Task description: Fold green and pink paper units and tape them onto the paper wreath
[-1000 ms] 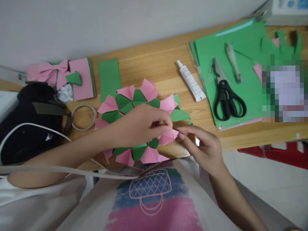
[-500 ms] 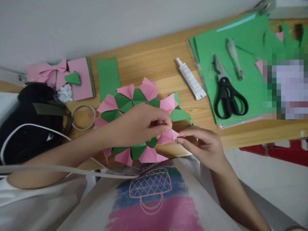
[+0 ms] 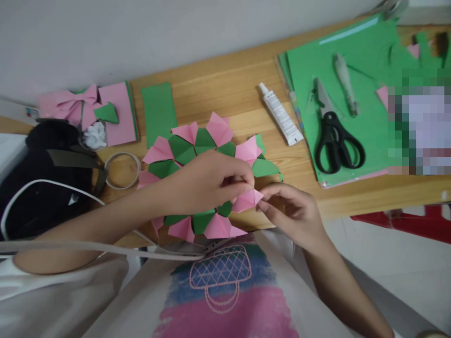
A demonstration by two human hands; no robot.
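A ring of folded pink and green paper pieces, like a paper wreath (image 3: 205, 141), lies in front of me, its middle covered by my left hand. My left hand (image 3: 211, 180) reaches across from the left, thumb and forefinger pinching the upper edge of a folded pink paper piece (image 3: 245, 202) on the ring's right side. From the right, my right hand (image 3: 296, 211) has its thumb and forefinger closed around the pointed tip of the same piece. Just above it, a green paper leaf (image 3: 265, 167) sticks out of the ring.
Behind the wreath lie a green paper rectangle (image 3: 158, 112) and a glue tube (image 3: 282, 115). Scissors (image 3: 334, 136) and a cutter-like tool (image 3: 345, 84) rest on green sheets (image 3: 373, 136) at right. A tape roll (image 3: 122, 188) and black bag (image 3: 42, 188) sit left; a white cable (image 3: 105, 249) crosses in front.
My right fingers have shifted slightly at the tip of the pink piece, the thumb moving a little left. My left hand keeps its pinch; the view has moved slightly.
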